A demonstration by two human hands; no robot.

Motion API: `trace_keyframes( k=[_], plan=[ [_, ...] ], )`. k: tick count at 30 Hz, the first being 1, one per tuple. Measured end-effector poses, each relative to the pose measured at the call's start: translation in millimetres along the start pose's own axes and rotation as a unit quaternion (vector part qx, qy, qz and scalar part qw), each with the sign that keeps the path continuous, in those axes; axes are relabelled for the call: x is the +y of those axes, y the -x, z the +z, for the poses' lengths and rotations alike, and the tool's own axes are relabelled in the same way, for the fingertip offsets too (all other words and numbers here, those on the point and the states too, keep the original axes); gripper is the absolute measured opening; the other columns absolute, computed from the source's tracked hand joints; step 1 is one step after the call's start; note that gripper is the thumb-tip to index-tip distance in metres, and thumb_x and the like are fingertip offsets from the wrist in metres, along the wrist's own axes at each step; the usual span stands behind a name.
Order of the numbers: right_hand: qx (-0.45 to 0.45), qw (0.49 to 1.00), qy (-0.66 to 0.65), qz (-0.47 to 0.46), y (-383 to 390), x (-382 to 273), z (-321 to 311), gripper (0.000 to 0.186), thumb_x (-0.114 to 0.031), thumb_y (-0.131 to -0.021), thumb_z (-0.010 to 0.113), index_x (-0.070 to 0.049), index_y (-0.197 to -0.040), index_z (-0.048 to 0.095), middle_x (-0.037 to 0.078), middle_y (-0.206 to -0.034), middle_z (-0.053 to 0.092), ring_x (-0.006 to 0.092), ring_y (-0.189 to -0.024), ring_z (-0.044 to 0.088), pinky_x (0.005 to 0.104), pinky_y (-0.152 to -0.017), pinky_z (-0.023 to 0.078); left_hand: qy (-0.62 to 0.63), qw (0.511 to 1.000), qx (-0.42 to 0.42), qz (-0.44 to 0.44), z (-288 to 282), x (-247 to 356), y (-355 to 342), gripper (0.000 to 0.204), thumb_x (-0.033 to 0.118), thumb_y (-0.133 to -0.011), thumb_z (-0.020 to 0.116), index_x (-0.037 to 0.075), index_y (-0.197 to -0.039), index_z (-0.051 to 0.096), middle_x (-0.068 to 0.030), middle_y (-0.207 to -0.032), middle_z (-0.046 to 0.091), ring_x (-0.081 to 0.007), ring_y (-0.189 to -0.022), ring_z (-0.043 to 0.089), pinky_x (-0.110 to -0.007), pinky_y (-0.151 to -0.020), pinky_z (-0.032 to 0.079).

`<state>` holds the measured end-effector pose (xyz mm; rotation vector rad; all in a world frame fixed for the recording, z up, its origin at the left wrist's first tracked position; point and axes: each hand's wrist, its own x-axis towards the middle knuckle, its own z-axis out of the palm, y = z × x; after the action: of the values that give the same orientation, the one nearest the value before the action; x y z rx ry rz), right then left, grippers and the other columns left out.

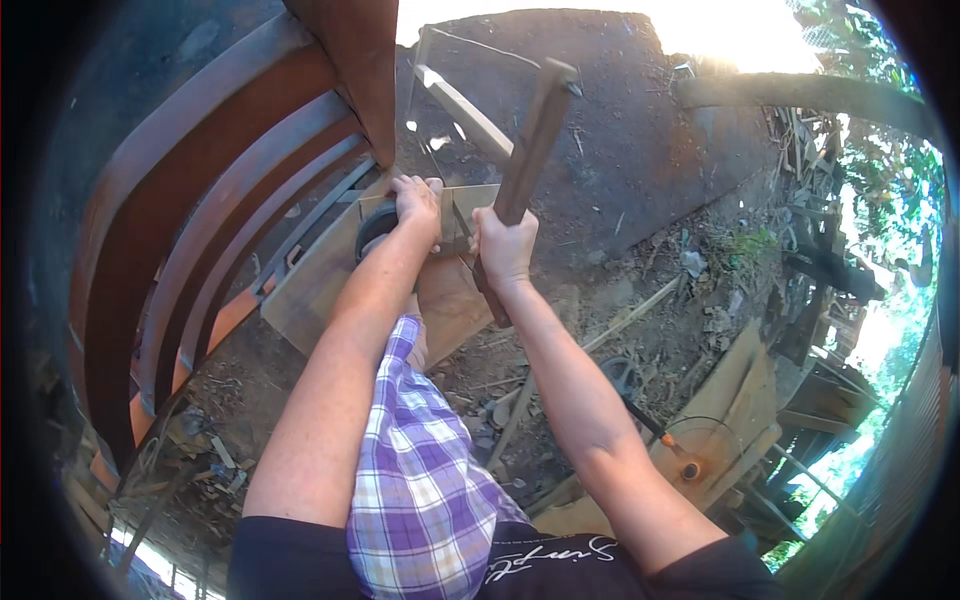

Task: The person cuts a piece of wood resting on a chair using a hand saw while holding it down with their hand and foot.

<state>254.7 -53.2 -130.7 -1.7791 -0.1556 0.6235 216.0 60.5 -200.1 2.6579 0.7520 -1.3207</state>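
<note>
My right hand is closed around the dark wooden end bar of a frame saw. The saw's pale stretcher and a thin cord run away from me to its far end. Its narrow blade crosses a flat wooden board at the board's far right part. My left hand presses at the board's far edge, left of the blade, with its fingers bent over it. One foot in dark footwear rests on the board, partly hidden by my left forearm. Purple plaid cloth covers that leg.
A large brown wooden frame with curved slats stands close on the left. Right of me lie a plywood sheet, a tool with an orange part and scrap wood. A log lies at the far right. Debris litters the dirt ground.
</note>
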Motion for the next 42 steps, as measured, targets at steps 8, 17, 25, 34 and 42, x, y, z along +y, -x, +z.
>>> trace_keyframes(
  k=[8,17,25,34,42],
  plan=[
    [0.011,0.998,-0.012,0.062,103.9,-71.5,-60.4,0.017,-0.005,-0.082,0.063,-0.006,-0.070,0.051,-0.002,-0.058,0.051,0.0082,-0.049,0.049,0.0270,-0.045,0.038,0.009,1.000,-0.011,0.006,-16.5,5.3,17.3,0.110,0.057,-0.056,0.087,0.010,-0.140,0.033,-0.0133,-0.130,0.052,-0.0332,-0.119,0.051,-0.047,-0.089,0.046],
    [0.005,0.997,0.061,-0.056,45.2,-28.6,-18.3,0.018,-0.012,-0.084,0.064,0.002,-0.095,0.066,0.010,-0.068,0.065,0.0123,-0.065,0.060,0.0314,-0.060,0.048,0.000,1.000,-0.010,0.018,-0.7,9.0,0.9,0.105,0.059,-0.060,0.083,0.008,-0.138,0.034,-0.0136,-0.130,0.051,-0.0329,-0.121,0.051,-0.046,-0.089,0.046],
    [0.027,0.997,0.037,-0.062,77.2,-66.3,-31.4,0.013,-0.009,-0.079,0.063,-0.001,-0.073,0.055,0.002,-0.060,0.052,0.0096,-0.057,0.048,0.0310,-0.053,0.041,-0.027,1.000,-0.006,0.008,-6.7,7.9,9.9,0.108,0.062,-0.061,0.082,0.010,-0.141,0.032,-0.0143,-0.133,0.050,-0.0337,-0.123,0.049,-0.046,-0.087,0.046],
    [-0.010,0.993,0.093,-0.078,95.5,-39.6,-49.0,0.013,-0.009,-0.079,0.064,0.000,-0.079,0.056,0.004,-0.061,0.049,0.0101,-0.059,0.048,0.0305,-0.054,0.041,-0.014,1.000,-0.009,0.026,0.0,8.2,0.0,0.104,0.058,-0.061,0.084,0.008,-0.139,0.035,-0.0141,-0.130,0.053,-0.0336,-0.120,0.052,-0.047,-0.087,0.047],
    [0.013,0.992,0.097,-0.080,39.2,-22.0,-4.4,0.019,-0.009,-0.077,0.062,0.001,-0.093,0.064,0.010,-0.067,0.061,0.0122,-0.064,0.058,0.0312,-0.062,0.048,-0.014,1.000,0.009,-0.006,17.8,9.7,-19.0,0.100,0.057,-0.065,0.081,0.007,-0.139,0.034,-0.0151,-0.133,0.050,-0.0363,-0.123,0.050,-0.052,-0.088,0.046]
  ],
)
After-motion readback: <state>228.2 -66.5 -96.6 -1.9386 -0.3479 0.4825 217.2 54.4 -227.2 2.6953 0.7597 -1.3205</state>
